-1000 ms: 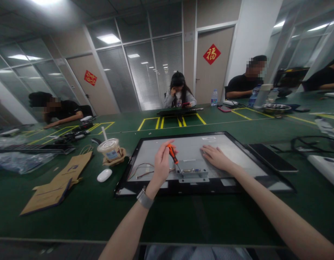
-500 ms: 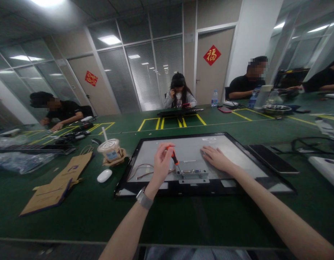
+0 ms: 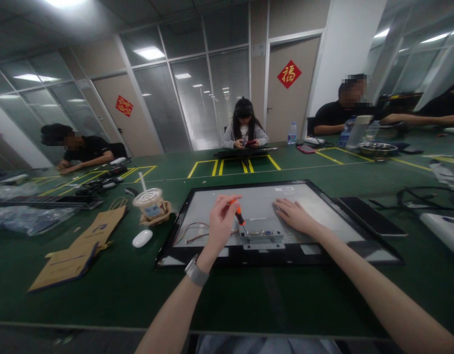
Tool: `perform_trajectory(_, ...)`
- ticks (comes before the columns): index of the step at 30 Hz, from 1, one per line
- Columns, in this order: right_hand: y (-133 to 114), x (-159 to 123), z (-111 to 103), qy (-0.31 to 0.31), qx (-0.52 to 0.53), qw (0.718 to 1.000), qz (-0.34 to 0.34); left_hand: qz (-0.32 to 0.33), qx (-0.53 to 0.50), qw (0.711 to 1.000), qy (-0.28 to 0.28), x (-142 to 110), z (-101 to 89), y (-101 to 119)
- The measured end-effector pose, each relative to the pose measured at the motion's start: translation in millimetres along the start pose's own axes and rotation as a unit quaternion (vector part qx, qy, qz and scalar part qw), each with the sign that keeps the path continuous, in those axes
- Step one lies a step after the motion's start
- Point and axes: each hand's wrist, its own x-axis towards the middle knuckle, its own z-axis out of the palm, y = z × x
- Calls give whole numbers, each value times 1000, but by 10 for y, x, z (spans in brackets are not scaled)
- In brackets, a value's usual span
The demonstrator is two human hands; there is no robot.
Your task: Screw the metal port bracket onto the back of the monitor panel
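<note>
My left hand (image 3: 221,219), with a watch on its wrist, grips an orange and black screwdriver (image 3: 240,216) by the handle. The blade slants down to the left end of a metal bracket (image 3: 264,240) with connector ports, at the near edge of a flat display panel (image 3: 197,201). A thin cable (image 3: 197,237) lies on the panel left of the bracket, partly behind my left hand. Flat on the panel's right half rests my right hand (image 3: 295,215), fingers spread, holding nothing.
Left of the panel stand a drink cup (image 3: 149,204) and a white mouse (image 3: 142,238), with a brown paper bag (image 3: 83,246) beyond them. A dark slab (image 3: 370,216) lies close to the panel's right edge. Three people sit across the green table (image 3: 227,295), another at far right.
My left fingers and the screwdriver handle have shifted slightly, the blade staying at the bracket. My right hand has not moved. The person opposite has lowered a hand to the phone.
</note>
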Motion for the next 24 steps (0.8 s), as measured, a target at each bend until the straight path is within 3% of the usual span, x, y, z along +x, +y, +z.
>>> perform_trajectory(4, -10, -4, -17, -3, -2, 1000, 5, -51, -52, 997, -17, -11, 0, 5)
perform_trajectory(10, 4, 7, 16, 6, -7, 1000, 1, 0, -8, 1000, 13, -2, 14, 49)
perform_trajectory(16, -5, 1, 14, 3, -1, 1000, 8, -64, -80, 995, -12, 2, -4, -25)
perform_trajectory(20, -26, -6, -21, -11, -3, 1000, 13, -70, -116, 991, -11, 16, -11, -62)
perform_trajectory(24, -39, -11, -40, -16, -6, 1000, 16, -57, -79, 995, -10, 27, -19, -46)
